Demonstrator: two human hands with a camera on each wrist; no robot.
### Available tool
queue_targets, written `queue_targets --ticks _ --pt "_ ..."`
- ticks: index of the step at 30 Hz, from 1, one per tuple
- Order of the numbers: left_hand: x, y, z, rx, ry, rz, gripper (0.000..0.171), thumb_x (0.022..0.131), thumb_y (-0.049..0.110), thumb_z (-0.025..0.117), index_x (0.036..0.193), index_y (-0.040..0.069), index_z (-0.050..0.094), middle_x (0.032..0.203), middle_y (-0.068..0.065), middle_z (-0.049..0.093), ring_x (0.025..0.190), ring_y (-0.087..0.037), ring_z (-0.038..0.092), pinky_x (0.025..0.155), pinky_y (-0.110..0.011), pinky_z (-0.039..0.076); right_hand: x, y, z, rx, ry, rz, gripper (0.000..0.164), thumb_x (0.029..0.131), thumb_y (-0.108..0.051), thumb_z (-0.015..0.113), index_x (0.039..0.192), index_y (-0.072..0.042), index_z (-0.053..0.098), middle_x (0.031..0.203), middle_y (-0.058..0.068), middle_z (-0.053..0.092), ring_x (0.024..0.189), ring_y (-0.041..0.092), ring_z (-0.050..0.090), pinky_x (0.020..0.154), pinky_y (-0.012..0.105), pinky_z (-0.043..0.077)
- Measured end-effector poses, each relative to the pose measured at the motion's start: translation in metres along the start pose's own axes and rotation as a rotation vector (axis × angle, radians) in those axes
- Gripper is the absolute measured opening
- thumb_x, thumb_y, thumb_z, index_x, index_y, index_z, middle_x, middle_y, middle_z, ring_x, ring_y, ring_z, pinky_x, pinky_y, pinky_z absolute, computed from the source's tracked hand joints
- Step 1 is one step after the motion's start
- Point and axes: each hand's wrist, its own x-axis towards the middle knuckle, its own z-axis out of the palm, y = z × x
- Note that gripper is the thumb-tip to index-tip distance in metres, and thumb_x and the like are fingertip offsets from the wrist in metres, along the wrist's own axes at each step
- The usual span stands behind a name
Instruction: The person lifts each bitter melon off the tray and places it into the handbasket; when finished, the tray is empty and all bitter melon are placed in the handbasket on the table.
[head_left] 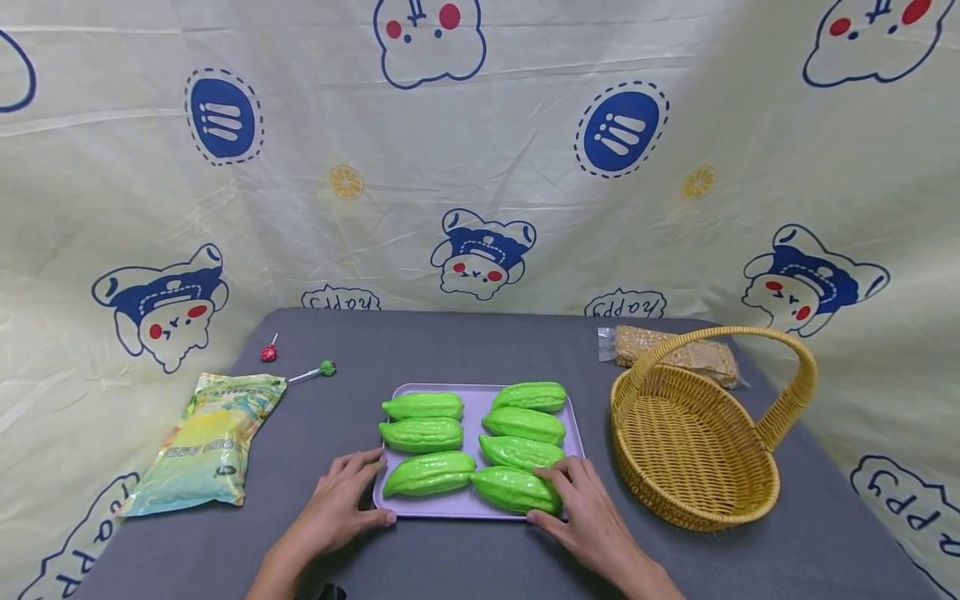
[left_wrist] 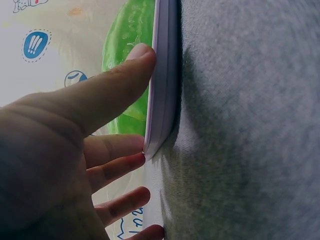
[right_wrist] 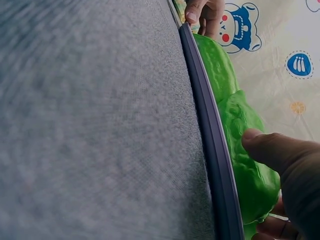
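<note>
On the table a shallow purple tray (head_left: pixel 463 507) carries two columns of green bitter melons, three in the left column and several in the right. At the tray's front left corner my left hand (head_left: pixel 341 504) touches the rim, its thumb (left_wrist: pixel 137 60) against the front edge and its other fingers spread along the left side. My right hand (head_left: pixel 588 517) holds the front right bitter melon (head_left: pixel 513 489) between thumb and fingers. That melon (right_wrist: pixel 250 175) lies just inside the tray's front rim (right_wrist: pixel 212 120), its near end partly covered by the right hand.
A wicker basket (head_left: pixel 693 454) with a tall handle stands right of the tray, a clear bag of beige grains (head_left: pixel 652 343) behind it. To the left lie a colourful plastic bag (head_left: pixel 206 450), a red lollipop (head_left: pixel 269 352) and a green lollipop (head_left: pixel 326 368). A patterned curtain hangs behind the table.
</note>
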Motion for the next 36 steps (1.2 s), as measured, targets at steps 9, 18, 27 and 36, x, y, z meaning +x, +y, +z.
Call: queue_targets --ticks 9,18,27,36 --pt "0.001 0.000 -0.001 -0.005 -0.013 -0.015 0.076 0.066 0.036 0.082 0.130 0.006 0.055 0.139 -0.006 0.049 0.127 -0.032 0.040 0.092 -0.055 0.037 0.000 0.002 0.004 0.011 0.027 -0.013 0.055 0.060 -0.032 0.085 0.108 -0.013 0.066 0.097 -0.003 0.051 0.092 0.010 0.048 0.076 0.030 0.042" --pt "0.000 0.000 0.000 0.002 -0.017 -0.013 0.075 0.066 0.034 0.082 0.130 0.006 0.055 0.140 -0.006 0.049 0.127 -0.032 0.041 0.092 -0.056 0.037 0.000 0.001 0.002 0.030 0.046 -0.028 0.053 0.060 -0.028 0.085 0.107 -0.011 0.067 0.097 -0.002 0.052 0.092 0.011 0.048 0.076 0.031 0.041" --pt "-0.001 -0.001 0.001 0.005 -0.002 -0.005 0.075 0.066 0.033 0.083 0.130 0.007 0.055 0.140 -0.005 0.050 0.126 -0.031 0.041 0.093 -0.055 0.038 0.002 0.006 -0.008 0.057 0.092 -0.049 0.051 0.060 -0.028 0.083 0.105 -0.011 0.067 0.098 -0.002 0.055 0.090 0.011 0.049 0.075 0.030 0.042" --pt "-0.001 -0.002 0.001 0.004 -0.005 -0.004 0.075 0.066 0.032 0.083 0.131 0.007 0.055 0.140 -0.005 0.049 0.127 -0.031 0.041 0.095 -0.059 0.036 0.005 0.014 -0.029 0.031 0.090 -0.001 0.051 0.061 -0.026 0.083 0.106 -0.011 0.067 0.096 -0.001 0.053 0.090 0.008 0.046 0.075 0.023 0.036"
